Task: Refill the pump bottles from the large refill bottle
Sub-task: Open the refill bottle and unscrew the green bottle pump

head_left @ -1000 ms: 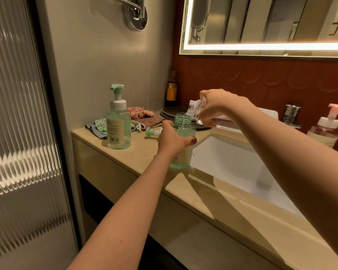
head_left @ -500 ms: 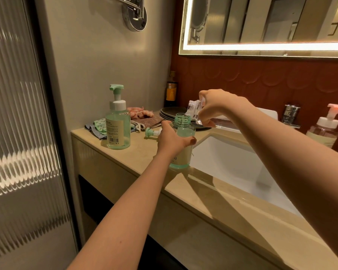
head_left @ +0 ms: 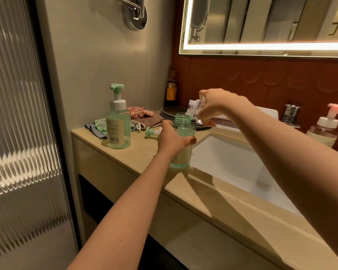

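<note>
At the centre of the frame, the open green bottle (head_left: pixel 185 131), its pump removed, was gripped round the shoulder by the left hand (head_left: pixel 174 140) and stood on the bench (head_left: pixel 144 158) just left of the white sink (head_left: pixel 232 162). The clear refill bottle (head_left: pixel 193 110) was held tilted in the clenched fingers of the right hand (head_left: pixel 217 106), its mouth set at the green bottle's neck. The detached pump head (head_left: pixel 152 132) was laid on the bench just behind the left hand. A second green pump bottle (head_left: pixel 117 125) was placed further left, and a pink-topped pump bottle (head_left: pixel 324 129) at the right edge.
</note>
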A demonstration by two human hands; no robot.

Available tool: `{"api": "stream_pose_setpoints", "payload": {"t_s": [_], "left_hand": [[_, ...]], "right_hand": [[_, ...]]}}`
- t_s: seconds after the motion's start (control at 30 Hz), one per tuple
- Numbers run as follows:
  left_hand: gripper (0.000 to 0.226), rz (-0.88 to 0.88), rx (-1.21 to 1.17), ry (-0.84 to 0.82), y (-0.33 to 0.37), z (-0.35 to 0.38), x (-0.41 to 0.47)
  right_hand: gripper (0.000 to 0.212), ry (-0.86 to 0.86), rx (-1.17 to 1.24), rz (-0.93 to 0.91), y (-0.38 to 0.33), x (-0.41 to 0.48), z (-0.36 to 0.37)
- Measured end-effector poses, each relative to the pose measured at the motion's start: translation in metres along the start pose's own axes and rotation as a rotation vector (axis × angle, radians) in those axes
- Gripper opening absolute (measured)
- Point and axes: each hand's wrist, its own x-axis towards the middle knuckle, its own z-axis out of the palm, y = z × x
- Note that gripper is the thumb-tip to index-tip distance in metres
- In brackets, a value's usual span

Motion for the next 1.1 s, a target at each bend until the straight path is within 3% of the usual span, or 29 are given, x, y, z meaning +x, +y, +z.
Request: {"api": "stream_pose_setpoints", "payload": {"t_s": [1.1], "left_hand": [[0.083, 0.003, 0.009, 0.004, -0.0018, 0.0012, 0.0018]], "right_hand": [[0.052, -0.001, -0.001, 0.002, -0.0019, -0.0018, -0.0004]]}}
